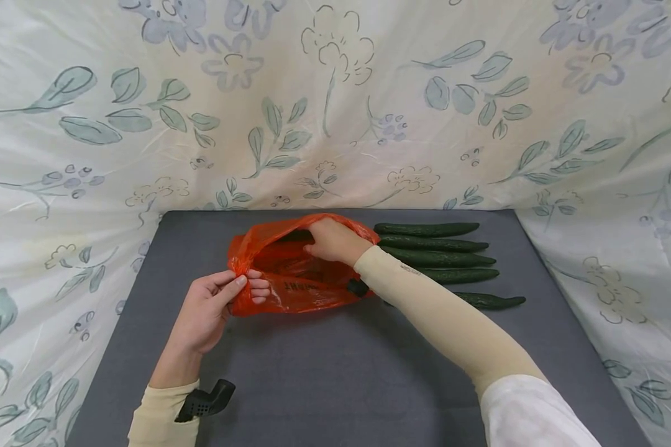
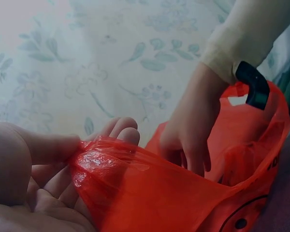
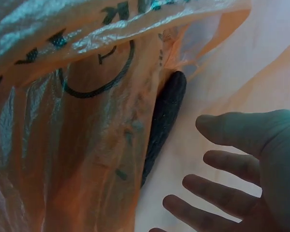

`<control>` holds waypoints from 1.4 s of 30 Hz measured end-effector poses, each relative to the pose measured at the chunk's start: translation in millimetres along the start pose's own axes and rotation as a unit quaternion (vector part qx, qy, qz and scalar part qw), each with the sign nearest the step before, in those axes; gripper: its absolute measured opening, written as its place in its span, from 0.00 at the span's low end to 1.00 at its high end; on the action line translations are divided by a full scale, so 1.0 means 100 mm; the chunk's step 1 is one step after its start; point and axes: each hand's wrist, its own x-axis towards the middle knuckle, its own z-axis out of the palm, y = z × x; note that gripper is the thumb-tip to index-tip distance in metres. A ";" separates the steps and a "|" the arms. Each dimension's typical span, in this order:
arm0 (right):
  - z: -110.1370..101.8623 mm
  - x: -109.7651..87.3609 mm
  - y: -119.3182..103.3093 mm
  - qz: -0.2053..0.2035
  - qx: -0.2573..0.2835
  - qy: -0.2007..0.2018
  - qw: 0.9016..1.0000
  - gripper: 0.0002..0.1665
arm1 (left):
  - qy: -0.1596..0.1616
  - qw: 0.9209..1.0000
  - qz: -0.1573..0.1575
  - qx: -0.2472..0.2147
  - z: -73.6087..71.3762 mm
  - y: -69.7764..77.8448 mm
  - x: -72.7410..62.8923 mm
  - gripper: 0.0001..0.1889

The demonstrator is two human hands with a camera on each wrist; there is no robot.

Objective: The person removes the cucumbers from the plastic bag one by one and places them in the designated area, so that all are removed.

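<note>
A thin red plastic bag [image 1: 307,298] with dark printing lies with its mouth spread. My left hand [image 1: 208,307] pinches the bag's left edge between thumb and fingers; the left wrist view shows the bunched film [image 2: 99,166] there. Through the mouth reaches my right hand [image 1: 335,241], inside the bag. In the right wrist view its fingers [image 3: 222,195] are spread and hold nothing. Beside them a dark green cucumber [image 3: 164,121] lies within the bag, partly covered by a fold of film.
Several cucumbers [image 1: 436,257] lie side by side on the grey tabletop [image 1: 324,379], right of the bag. One cucumber [image 1: 489,301] lies nearer, partly behind my right forearm. A floral cloth [image 1: 335,112] hangs behind the table and along both sides.
</note>
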 end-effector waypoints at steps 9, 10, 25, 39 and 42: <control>0.04 0.13 0.10 0.013 0.001 0.015 1.000 0.21 | 0.001 1.000 0.002 -0.006 0.02 -0.03 -0.02 0.17; 0.05 0.14 0.11 0.012 0.000 0.019 1.000 0.20 | -0.001 1.000 0.004 -0.010 0.02 -0.03 -0.02 0.17; 0.06 0.25 0.30 0.021 -0.006 0.040 0.999 0.16 | -0.009 1.000 0.000 -0.024 0.00 0.00 0.01 0.18; 0.10 0.27 0.47 0.094 -0.004 -0.016 0.995 0.15 | -0.036 0.998 -0.005 -0.044 -0.03 -0.01 0.10 0.19; 0.11 0.28 0.53 0.111 -0.017 -0.028 0.993 0.15 | -0.060 0.996 -0.004 -0.060 -0.04 -0.02 0.13 0.19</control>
